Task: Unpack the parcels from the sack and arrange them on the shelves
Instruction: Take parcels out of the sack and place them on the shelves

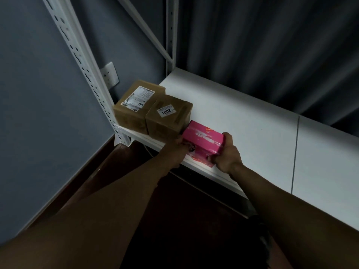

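Grip: both my hands clamp the pink box (204, 141) from its two ends, fingers curled onto it; my left hand (179, 145) is on the end nearest the cartons, my right hand (226, 154) wraps the other end with the thumb on the near face.
Shelf: white board (252, 121) on a white slotted upright (81, 61); a thin seam runs across the board to my right.
Big carton: brown carton (134, 105) in the shelf's left corner beside the upright, carrying a white shipping label with barcodes; its print is too small for me to read.
Small carton: brown small carton (169, 117) touching the big one on its right, with a white sticker that reads "2001".
Pink box: at the shelf's front edge, just beside the small carton; its white lettering is blurred and I cannot read it.
Socket: white wall socket (109, 75) on the grey wall behind the upright.
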